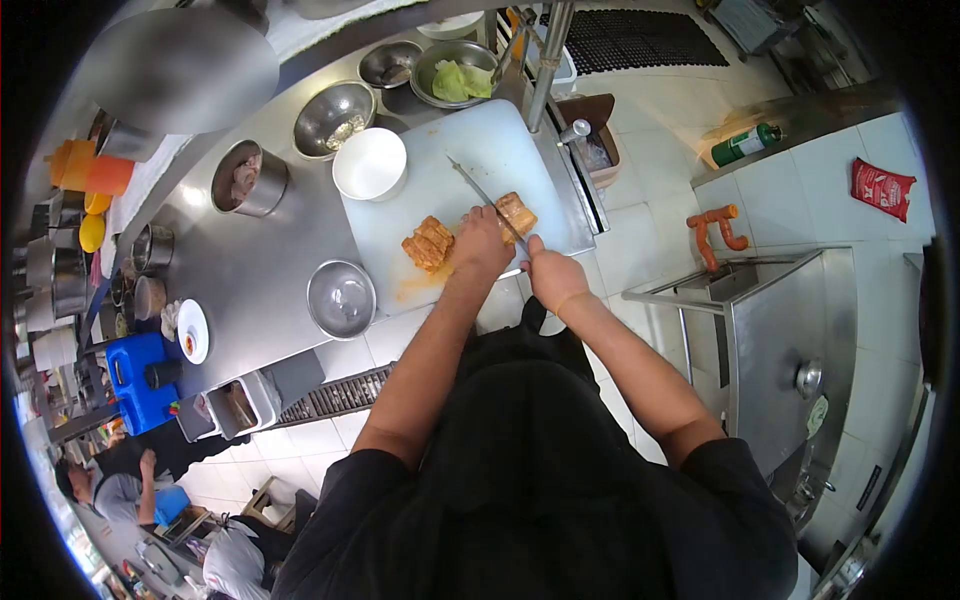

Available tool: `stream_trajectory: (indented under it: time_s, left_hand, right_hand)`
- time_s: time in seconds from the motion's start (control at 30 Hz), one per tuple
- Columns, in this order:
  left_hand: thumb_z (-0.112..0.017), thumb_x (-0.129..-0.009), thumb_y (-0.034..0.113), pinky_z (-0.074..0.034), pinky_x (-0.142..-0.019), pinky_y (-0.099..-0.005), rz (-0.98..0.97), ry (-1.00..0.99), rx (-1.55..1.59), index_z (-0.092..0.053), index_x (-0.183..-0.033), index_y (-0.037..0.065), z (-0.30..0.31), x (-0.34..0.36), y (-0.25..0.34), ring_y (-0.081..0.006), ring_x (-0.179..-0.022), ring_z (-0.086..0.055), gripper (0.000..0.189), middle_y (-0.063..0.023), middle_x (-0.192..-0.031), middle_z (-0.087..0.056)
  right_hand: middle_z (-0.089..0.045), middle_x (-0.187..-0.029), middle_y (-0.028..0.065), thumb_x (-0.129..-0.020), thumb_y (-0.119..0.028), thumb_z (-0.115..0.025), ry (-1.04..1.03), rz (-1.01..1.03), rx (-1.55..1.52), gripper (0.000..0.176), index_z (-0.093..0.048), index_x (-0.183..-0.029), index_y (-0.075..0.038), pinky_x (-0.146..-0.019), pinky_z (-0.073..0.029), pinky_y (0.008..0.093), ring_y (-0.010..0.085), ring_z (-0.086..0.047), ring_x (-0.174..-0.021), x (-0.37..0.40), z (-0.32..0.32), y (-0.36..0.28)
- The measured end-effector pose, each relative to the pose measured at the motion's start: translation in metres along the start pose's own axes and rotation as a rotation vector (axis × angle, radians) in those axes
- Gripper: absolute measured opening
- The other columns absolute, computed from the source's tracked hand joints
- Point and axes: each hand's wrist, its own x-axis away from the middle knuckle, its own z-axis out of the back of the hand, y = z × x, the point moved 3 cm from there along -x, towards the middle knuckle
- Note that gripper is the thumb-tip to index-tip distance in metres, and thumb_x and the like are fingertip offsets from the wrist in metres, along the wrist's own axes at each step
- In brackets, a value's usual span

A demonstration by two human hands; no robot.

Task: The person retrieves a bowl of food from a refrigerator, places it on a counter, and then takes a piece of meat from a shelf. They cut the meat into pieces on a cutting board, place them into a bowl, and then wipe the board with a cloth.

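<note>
On a white cutting board [420, 158], my right hand [555, 276] is wrapped round the handle of a long knife [477, 187]. The blade lies across the board, pointing to the upper left, beside a piece of orange-brown meat [516, 213]. My left hand [482, 243] is at the blade and the left edge of that piece; its fingertips are bent and partly hidden, so its hold cannot be made out. Cut orange-brown meat [428, 245] lies just left of my left hand. A white bowl [369, 164] overlaps the board's upper left edge.
Metal bowls [341, 299] [335, 119], one with lettuce [462, 82], and a pot [249, 178] stand on the steel counter [290, 240]. A shelf post [550, 65] rises behind the board. A sink [790, 350] is at right. Two people [235, 560] are at lower left.
</note>
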Motion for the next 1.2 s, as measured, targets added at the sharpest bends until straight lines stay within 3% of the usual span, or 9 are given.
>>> stream_trajectory:
  time_s: [0.23, 0.33, 0.6, 0.93, 1.03, 1.2]
  left_hand:
    - [-0.087, -0.072, 0.023, -0.047, -0.107, -0.0462, 0.023, 0.036, 0.144, -0.047, -0.129, 0.000, 0.011, 0.009, 0.007, -0.0404, -0.124, -0.054, 0.073, -0.0230, -0.130, -0.052]
    - [-0.088, -0.071, 0.025, -0.046, -0.108, -0.0465, -0.080, 0.143, 0.065, -0.046, -0.131, 0.001, 0.009, 0.001, 0.010, -0.0400, -0.125, -0.053, 0.076, -0.0211, -0.134, -0.051]
    - [-0.086, -0.071, 0.028, -0.047, -0.103, -0.0475, -0.079, 0.121, 0.090, -0.053, -0.122, 0.001, 0.004, -0.021, 0.014, -0.0397, -0.116, -0.056, 0.067, -0.0205, -0.122, -0.059]
    - [-0.084, -0.071, 0.028, -0.046, -0.104, -0.0461, -0.150, 0.149, 0.024, -0.056, -0.119, -0.001, 0.000, -0.024, 0.013, -0.0399, -0.116, -0.057, 0.063, -0.0206, -0.117, -0.061]
    - [-0.085, -0.071, 0.024, -0.045, -0.107, -0.0453, -0.099, 0.064, 0.119, -0.052, -0.124, 0.001, 0.005, -0.023, 0.015, -0.0385, -0.121, -0.054, 0.066, -0.0205, -0.125, -0.058]
    - [-0.086, -0.074, 0.023, -0.043, -0.111, -0.0474, -0.109, 0.118, 0.178, -0.044, -0.141, 0.001, 0.009, -0.009, 0.016, -0.0409, -0.131, -0.049, 0.081, -0.0223, -0.135, -0.053]
  right_hand:
    - [-0.072, -0.088, 0.0233, -0.101, -0.025, -0.058, 0.037, 0.020, 0.011, 0.026, -0.050, -0.112, -0.002, -0.074, -0.055, 0.0549, 0.0432, -0.071, -0.083, 0.016, 0.041, -0.001]
    - [-0.072, -0.086, 0.0230, -0.101, -0.024, -0.058, 0.011, -0.037, 0.061, 0.026, -0.050, -0.111, -0.002, -0.074, -0.055, 0.0544, 0.0429, -0.071, -0.082, 0.039, 0.063, 0.007]
    - [-0.072, -0.084, 0.0220, -0.102, -0.022, -0.057, -0.054, -0.073, 0.075, 0.025, -0.048, -0.113, -0.002, -0.073, -0.054, 0.0553, 0.0439, -0.070, -0.082, 0.057, 0.061, 0.020]
    - [-0.072, -0.091, 0.0234, -0.101, -0.023, -0.056, 0.028, -0.009, 0.005, 0.025, -0.050, -0.114, -0.002, -0.076, -0.055, 0.0548, 0.0432, -0.071, -0.086, -0.034, 0.014, 0.022]
    - [-0.072, -0.090, 0.0234, -0.101, -0.024, -0.057, 0.039, 0.011, -0.008, 0.027, -0.050, -0.115, -0.002, -0.075, -0.055, 0.0553, 0.0438, -0.071, -0.086, -0.026, 0.020, 0.025]
    - [-0.072, -0.088, 0.0230, -0.100, -0.026, -0.059, 0.084, -0.087, 0.020, 0.030, -0.050, -0.116, -0.002, -0.074, -0.054, 0.0563, 0.0440, -0.071, -0.085, 0.042, 0.071, 0.045]
